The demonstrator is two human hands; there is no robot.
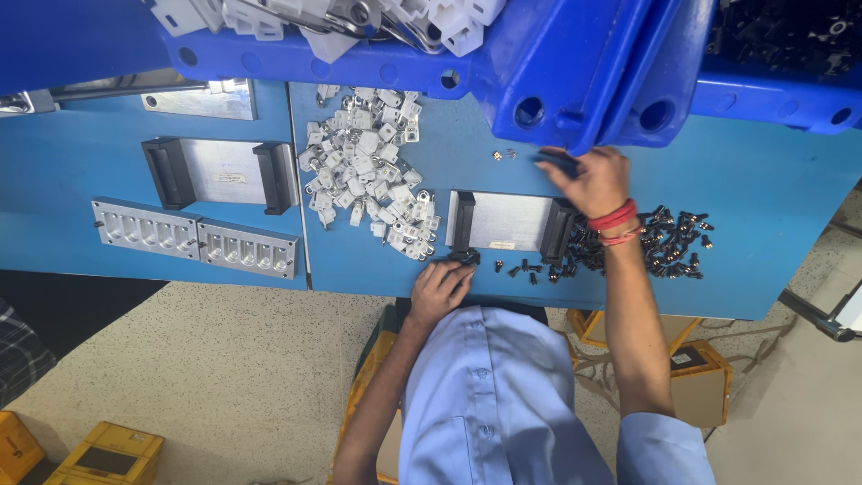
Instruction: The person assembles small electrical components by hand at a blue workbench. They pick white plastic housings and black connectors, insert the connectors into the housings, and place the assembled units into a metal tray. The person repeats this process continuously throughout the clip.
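My left hand (440, 289) rests at the front edge of the blue table (763, 198), fingers curled and pinching a small black part (469, 259) at the near left corner of a metal fixture plate (503, 222) with black end blocks. My right hand (594, 180), with red bands on the wrist, reaches past the plate's far right corner. Its fingertips close on a small dark flat piece (557, 163) just under a blue bin (575, 72). Loose black screws (673, 241) lie right of the plate and along its front edge.
A heap of white plastic parts (368, 171) lies left of the plate. Further left sit a second fixture plate (220, 172) and a slotted metal block (193, 238). Blue bins of white and black parts line the far side. Yellow crates (108, 454) stand on the floor.
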